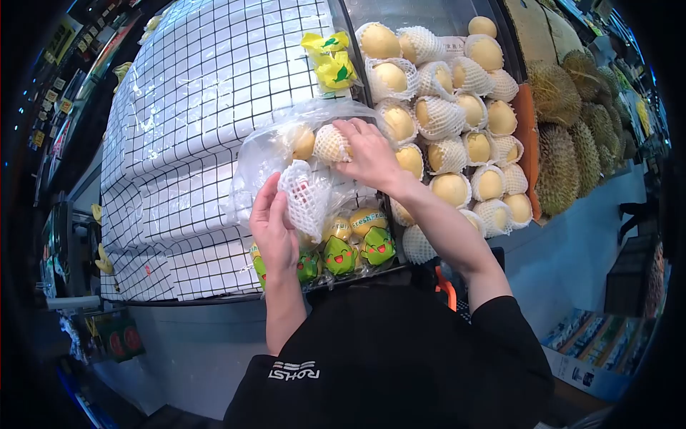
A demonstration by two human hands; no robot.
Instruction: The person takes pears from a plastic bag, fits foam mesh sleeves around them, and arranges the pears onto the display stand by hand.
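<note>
My left hand (274,227) is closed on a white foam net (305,196), its fingers and thumb along the net's left side. Up and to the right, my right hand (370,151) rests its fingers on a yellow fruit in a foam net (331,144). Beside that fruit, another yellow fruit (303,143) shows. Both fruits are at a clear plastic bag (254,161) spread on the display. Below the hands sit packed yellow fruits with green cartoon labels (339,252).
Rows of yellow fruits in foam nets (449,155) fill the right tray. Durians (561,168) lie beyond an orange divider (527,143). A white checked cloth (189,107) covers the left display. Yellow wrapped packs (333,68) lie above the bag.
</note>
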